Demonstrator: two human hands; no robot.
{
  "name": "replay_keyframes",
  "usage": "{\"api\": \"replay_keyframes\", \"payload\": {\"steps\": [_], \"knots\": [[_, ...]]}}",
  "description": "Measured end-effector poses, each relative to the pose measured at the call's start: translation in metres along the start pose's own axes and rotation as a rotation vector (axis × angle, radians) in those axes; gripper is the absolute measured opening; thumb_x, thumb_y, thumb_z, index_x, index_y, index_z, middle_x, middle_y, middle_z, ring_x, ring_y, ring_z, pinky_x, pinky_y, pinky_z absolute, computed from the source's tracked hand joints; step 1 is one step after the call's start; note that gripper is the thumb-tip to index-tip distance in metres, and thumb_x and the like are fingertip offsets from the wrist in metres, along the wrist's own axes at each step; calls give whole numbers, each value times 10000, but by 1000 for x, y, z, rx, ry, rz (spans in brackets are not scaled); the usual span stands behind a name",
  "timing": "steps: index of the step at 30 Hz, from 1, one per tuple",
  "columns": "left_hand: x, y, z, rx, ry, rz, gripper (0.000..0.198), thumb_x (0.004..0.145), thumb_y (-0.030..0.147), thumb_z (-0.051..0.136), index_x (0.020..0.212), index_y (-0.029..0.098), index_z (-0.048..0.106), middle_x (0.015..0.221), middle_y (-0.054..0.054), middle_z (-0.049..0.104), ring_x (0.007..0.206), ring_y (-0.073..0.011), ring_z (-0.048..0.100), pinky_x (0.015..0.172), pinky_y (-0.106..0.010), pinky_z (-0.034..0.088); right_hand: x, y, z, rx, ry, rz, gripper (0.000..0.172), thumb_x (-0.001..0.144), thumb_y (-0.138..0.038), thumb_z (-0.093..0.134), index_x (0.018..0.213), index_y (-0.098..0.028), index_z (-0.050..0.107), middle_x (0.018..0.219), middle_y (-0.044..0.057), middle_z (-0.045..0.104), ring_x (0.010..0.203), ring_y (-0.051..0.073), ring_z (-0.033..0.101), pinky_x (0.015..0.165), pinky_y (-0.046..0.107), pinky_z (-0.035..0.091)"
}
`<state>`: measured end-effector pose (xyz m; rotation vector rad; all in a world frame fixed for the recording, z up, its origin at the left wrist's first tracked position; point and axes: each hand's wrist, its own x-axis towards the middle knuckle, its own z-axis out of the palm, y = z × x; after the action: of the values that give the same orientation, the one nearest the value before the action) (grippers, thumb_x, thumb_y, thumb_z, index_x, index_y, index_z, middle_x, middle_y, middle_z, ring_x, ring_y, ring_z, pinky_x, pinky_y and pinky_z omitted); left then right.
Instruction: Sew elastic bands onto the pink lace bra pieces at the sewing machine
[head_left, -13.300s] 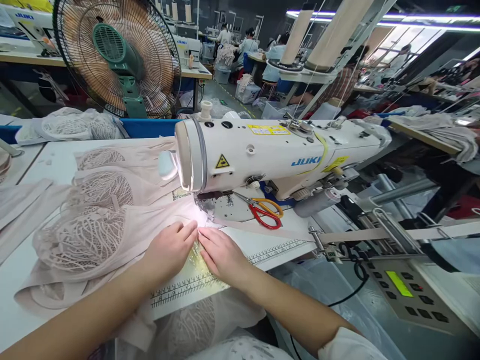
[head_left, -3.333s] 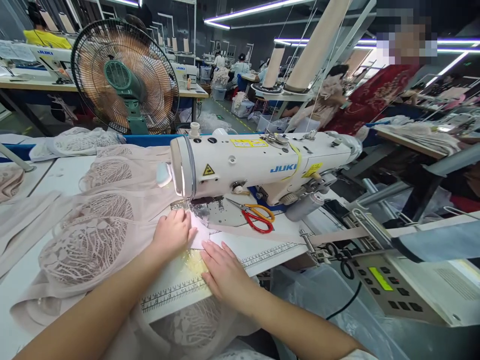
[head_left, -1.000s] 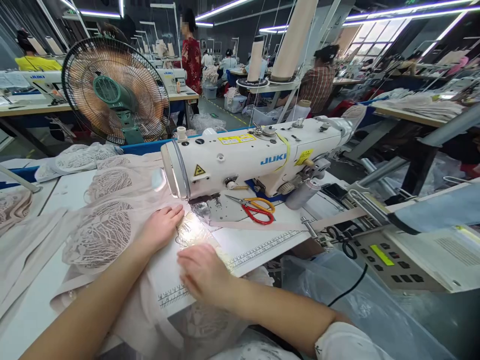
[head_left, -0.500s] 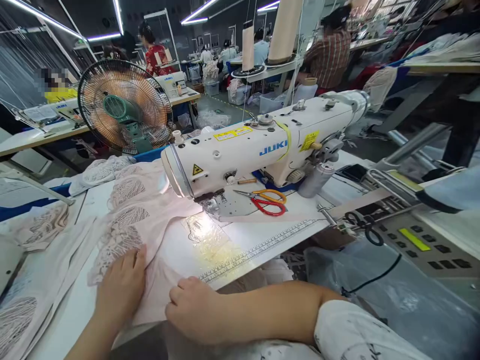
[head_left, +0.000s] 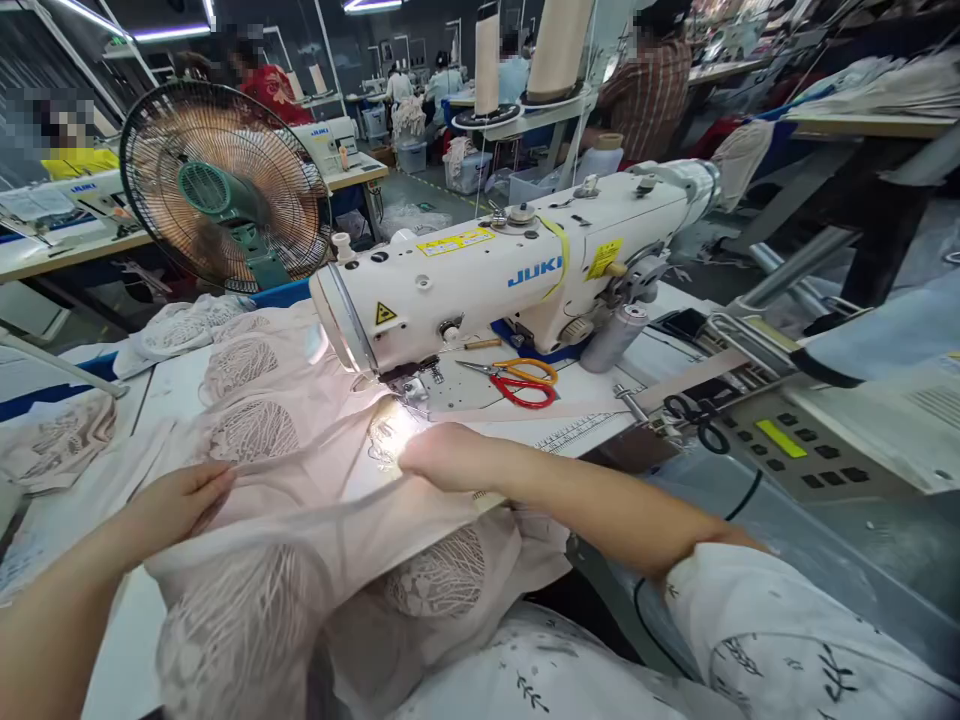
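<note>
A pale pink bra (head_left: 251, 590) with lace cups stretches across the front of the sewing table, part of it hanging over the edge towards my lap. My left hand (head_left: 184, 505) pinches its upper edge on the left. Closed on the same cloth, my right hand (head_left: 446, 458) is just in front of the lit needle area; its fingertips are partly hidden. Behind the hands stands a white JUKI sewing machine (head_left: 450, 290), with more pink lace cloth (head_left: 259, 435) running back under its left end. Scissors (head_left: 496, 374) with red and yellow handles lie on the machine bed.
A large fan (head_left: 225, 190) stands behind the table at left. Thread cones (head_left: 559, 55) rise behind the machine. At right are a grey thread spool (head_left: 615, 338), a metal tape feeder (head_left: 645, 415) and a control box (head_left: 810, 440). Several people sit at machines farther back.
My right hand has moved up and forward to the needle area, drawing cloth with it. My left hand has shifted left and lifted the cloth. More of the bra now shows in front.
</note>
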<state>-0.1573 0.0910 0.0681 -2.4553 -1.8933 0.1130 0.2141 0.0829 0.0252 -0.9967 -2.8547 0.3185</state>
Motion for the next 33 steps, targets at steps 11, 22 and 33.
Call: {"api": "replay_keyframes", "payload": {"steps": [11,22,33], "knots": [[82,128,22,-49,32,135,376,860,178,367,1158,203,595,1194,-84,642,1037,-218,619,819,-313,513,18,-29,61,-97,247,409,170,831,-56,494,926,-112,625,908,158,632,835,252,584,680,348,497],[166,161,45,-137,73,-84,310,879,284,456,1054,134,663,981,-160,705,925,-287,667,775,-341,491,29,-17,70,-35,205,-68,474,882,-350,545,1298,-128,491,1369,155,514,1283,297,429,1053,505,359],[75,145,61,-269,60,541,404,938,267,334,1203,170,623,1306,-95,606,1200,-208,552,1018,-359,450,38,18,50,-4,125,-268,407,848,-431,637,1091,-105,618,1161,126,651,1189,246,524,1109,379,300]]}}
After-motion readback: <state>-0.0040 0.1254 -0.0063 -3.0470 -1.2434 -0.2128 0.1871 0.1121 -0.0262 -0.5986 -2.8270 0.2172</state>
